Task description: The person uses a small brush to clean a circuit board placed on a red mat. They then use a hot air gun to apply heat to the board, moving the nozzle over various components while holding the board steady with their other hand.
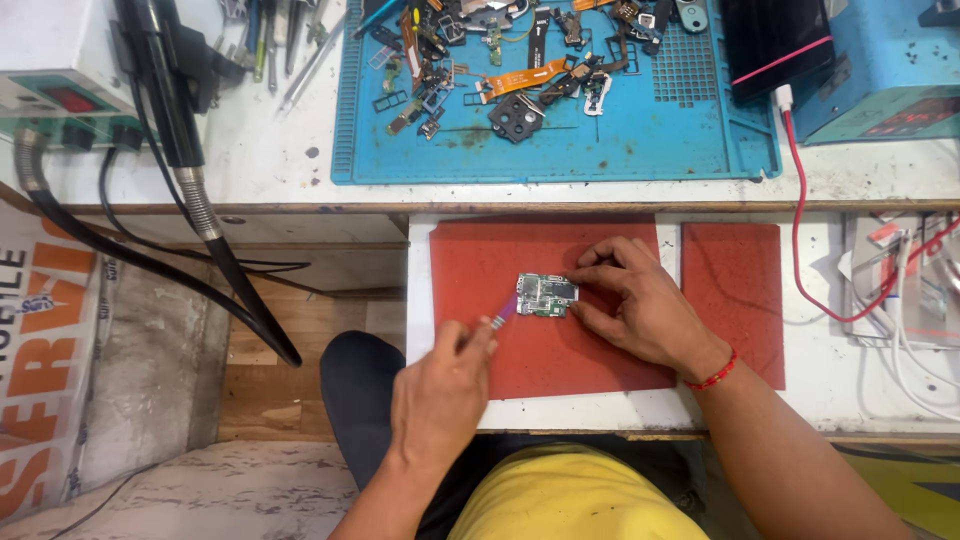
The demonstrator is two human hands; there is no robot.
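Circuit board [546, 294], small, green, metal-shielded

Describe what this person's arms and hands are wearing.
Both forearms are bare, with no sleeves reaching them and no gloves. The right hand has a red beaded thread bracelet at its wrist. The left hand and its wrist carry nothing. A yellow shirt covers the torso.

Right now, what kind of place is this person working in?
Probably a phone repair shop. The right hand steadies a small circuit board on a red mat, the left hand pokes it with a thin tool, and loose phone parts cover a blue mat.
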